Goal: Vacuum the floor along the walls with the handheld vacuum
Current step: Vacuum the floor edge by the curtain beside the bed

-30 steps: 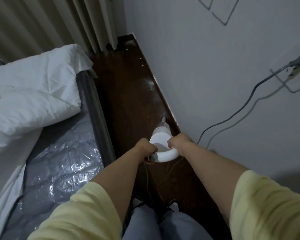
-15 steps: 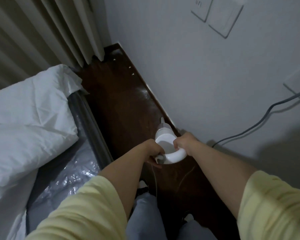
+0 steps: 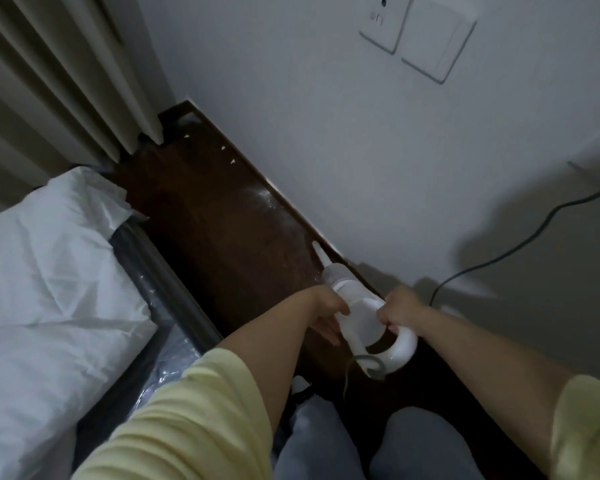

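Both hands grasp the white plastic handheld vacuum [image 3: 361, 313].
Nozzle angled against the right wall's skirting, chasing pale dust on the dark wooden floor [image 3: 222, 237].

A white duvet [image 3: 49, 289] lies on a plastic-wrapped mattress [image 3: 167, 362] at left. Pleated curtains [image 3: 49, 81] hang in the corner. Two white wall plates [image 3: 420, 32] are mounted side by side above.

I see both forearms reach forward and down; my left hand [image 3: 328, 308] and right hand [image 3: 400, 308] are curled tight (knuckles up).
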`<state>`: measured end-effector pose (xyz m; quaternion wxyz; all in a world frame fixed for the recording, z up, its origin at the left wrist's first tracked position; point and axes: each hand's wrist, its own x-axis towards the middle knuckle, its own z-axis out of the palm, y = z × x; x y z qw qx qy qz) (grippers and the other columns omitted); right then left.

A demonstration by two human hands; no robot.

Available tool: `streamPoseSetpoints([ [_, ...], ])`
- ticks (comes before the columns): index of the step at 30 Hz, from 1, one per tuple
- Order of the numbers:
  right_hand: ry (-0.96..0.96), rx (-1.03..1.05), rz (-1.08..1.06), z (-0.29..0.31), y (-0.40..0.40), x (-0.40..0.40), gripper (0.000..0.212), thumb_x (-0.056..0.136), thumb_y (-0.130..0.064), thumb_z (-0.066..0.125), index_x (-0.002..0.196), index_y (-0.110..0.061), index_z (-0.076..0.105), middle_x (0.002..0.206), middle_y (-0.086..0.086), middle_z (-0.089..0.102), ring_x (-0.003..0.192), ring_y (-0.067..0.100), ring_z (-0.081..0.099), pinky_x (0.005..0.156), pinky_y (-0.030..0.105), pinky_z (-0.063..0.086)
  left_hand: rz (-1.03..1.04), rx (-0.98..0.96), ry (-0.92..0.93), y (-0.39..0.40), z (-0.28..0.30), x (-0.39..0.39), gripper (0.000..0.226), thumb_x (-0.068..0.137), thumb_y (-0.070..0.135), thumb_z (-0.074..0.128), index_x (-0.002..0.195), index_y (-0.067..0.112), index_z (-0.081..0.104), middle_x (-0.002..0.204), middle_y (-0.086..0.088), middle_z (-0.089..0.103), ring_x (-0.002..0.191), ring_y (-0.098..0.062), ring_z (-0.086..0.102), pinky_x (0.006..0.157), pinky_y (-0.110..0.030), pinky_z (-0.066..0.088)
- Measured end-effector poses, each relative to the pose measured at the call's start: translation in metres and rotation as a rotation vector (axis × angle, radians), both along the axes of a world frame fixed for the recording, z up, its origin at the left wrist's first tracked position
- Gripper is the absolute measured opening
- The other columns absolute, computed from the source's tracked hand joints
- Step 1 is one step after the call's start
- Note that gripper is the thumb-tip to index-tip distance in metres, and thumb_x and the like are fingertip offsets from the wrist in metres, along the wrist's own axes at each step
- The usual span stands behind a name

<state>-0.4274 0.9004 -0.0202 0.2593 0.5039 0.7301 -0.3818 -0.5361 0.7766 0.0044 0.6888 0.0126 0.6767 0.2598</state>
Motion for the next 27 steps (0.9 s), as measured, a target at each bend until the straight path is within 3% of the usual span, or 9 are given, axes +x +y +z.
streamPoseSetpoints([
  [2, -0.011, 0.009, 0.009, 0.002, 0.002, 0.009, 0.02, 0.073, 0.007, 0.056, 0.06, -0.004, 0.045, 0.02, -0.001, 0.04, 0.017, 0.009, 0.04, 0.032, 0.014, 0.033, -0.019, 0.01, 0.016, 0.004, 0.002, 0.0, 0.053, 0.097, 0.012, 0.049, 0.144, -0.001, 0.029, 0.128, -0.025, 0.055, 0.114, -0.037, 0.059, 0.078, -0.037, 0.055],
  [6, -0.009, 0.031, 0.001, 0.008, 0.005, 0.02, 0.025, 0.072, 0.01, 0.054, 0.053, -0.003, 0.044, 0.021, -0.002, 0.037, 0.034, 0.021, 0.046, 0.037, 0.018, 0.033, -0.08, 0.006, 0.045, 0.01, 0.003, 0.008, 0.051, 0.098, 0.012, 0.046, 0.145, 0.001, 0.029, 0.132, -0.023, 0.053, 0.119, -0.034, 0.056, 0.091, -0.038, 0.051],
  [9, 0.003, 0.023, -0.031, 0.01, 0.004, 0.022, 0.024, 0.071, 0.01, 0.054, 0.053, -0.003, 0.046, 0.024, 0.001, 0.039, 0.035, 0.02, 0.044, 0.037, 0.018, 0.034, -0.149, 0.0, 0.047, 0.009, -0.003, 0.022, 0.053, 0.097, 0.014, 0.049, 0.145, 0.002, 0.029, 0.135, -0.022, 0.051, 0.121, -0.034, 0.054, 0.092, -0.037, 0.049],
  [13, 0.013, -0.024, -0.095, 0.005, 0.003, 0.026, 0.009, 0.068, 0.011, 0.055, 0.065, 0.003, 0.054, 0.044, 0.012, 0.047, 0.044, 0.023, 0.047, 0.045, 0.025, 0.039, -0.156, -0.047, 0.024, 0.008, -0.013, 0.046, 0.051, 0.098, 0.015, 0.047, 0.144, 0.001, 0.03, 0.135, -0.022, 0.05, 0.12, -0.033, 0.055, 0.091, -0.037, 0.049],
  [17, 0.018, -0.048, -0.128, 0.001, 0.011, 0.032, 0.007, 0.064, 0.013, 0.057, 0.069, 0.008, 0.058, 0.032, 0.009, 0.046, 0.045, 0.024, 0.048, 0.052, 0.029, 0.042, -0.106, -0.053, 0.038, 0.015, -0.019, 0.057, 0.044, 0.101, 0.01, 0.039, 0.143, 0.0, 0.031, 0.137, -0.021, 0.048, 0.124, -0.034, 0.052, 0.101, -0.04, 0.046],
  [20, 0.027, -0.078, -0.133, 0.0, 0.022, 0.04, 0.023, 0.063, 0.014, 0.058, 0.085, 0.012, 0.061, 0.055, 0.017, 0.049, 0.053, 0.025, 0.049, 0.06, 0.034, 0.044, -0.073, -0.06, 0.032, 0.021, -0.015, 0.068, 0.043, 0.1, 0.011, 0.04, 0.142, 0.001, 0.032, 0.137, -0.02, 0.048, 0.124, -0.033, 0.052, 0.099, -0.038, 0.046],
  [24, 0.032, -0.076, -0.127, 0.002, 0.033, 0.054, 0.016, 0.059, 0.015, 0.057, 0.073, 0.009, 0.061, 0.053, 0.017, 0.048, 0.049, 0.024, 0.048, 0.058, 0.034, 0.042, -0.044, -0.074, 0.001, 0.033, -0.009, 0.084, 0.048, 0.1, 0.011, 0.043, 0.144, 0.001, 0.027, 0.14, -0.02, 0.045, 0.126, -0.031, 0.05, 0.093, -0.035, 0.047],
  [26, 0.034, -0.079, -0.122, 0.003, 0.037, 0.066, 0.016, 0.059, 0.014, 0.057, 0.073, 0.008, 0.061, 0.055, 0.018, 0.049, 0.052, 0.026, 0.049, 0.06, 0.035, 0.043, -0.038, -0.082, -0.007, 0.038, -0.008, 0.098, 0.048, 0.1, 0.01, 0.043, 0.144, 0.001, 0.026, 0.139, -0.02, 0.045, 0.117, -0.03, 0.056, 0.085, -0.033, 0.049],
  [27, 0.036, -0.083, -0.117, 0.002, 0.039, 0.071, 0.015, 0.059, 0.013, 0.058, 0.072, 0.008, 0.061, 0.057, 0.019, 0.05, 0.054, 0.026, 0.05, 0.061, 0.035, 0.043, -0.032, -0.08, 0.001, 0.04, -0.008, 0.104, 0.049, 0.1, 0.01, 0.042, 0.145, 0.001, 0.025, 0.139, -0.02, 0.045, 0.103, -0.028, 0.06, 0.078, -0.031, 0.051],
])
